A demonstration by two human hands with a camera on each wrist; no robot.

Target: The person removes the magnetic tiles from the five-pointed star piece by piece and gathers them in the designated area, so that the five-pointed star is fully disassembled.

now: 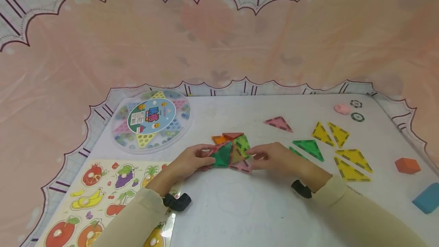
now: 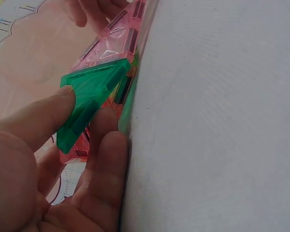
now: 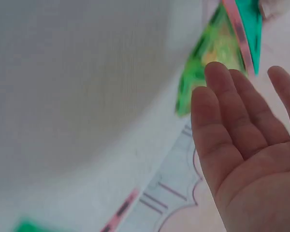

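A small cluster of translucent magnetic triangle tiles stands mid-table, with a red tile, an orange tile, a light green tile and a pink tile. My left hand pinches a dark green triangle tile on the cluster's left side, thumb on its outer face. In the left wrist view this tile tilts beside a pink one. Over at the right side, my right hand has its fingertips close to the light green and pink tiles. Its fingers look relaxed and apart in the right wrist view.
Loose yellow tiles, a green tile and a pink tile lie to the right. Beyond are an orange block and a blue block. A round game box and a fruit puzzle board occupy the left.
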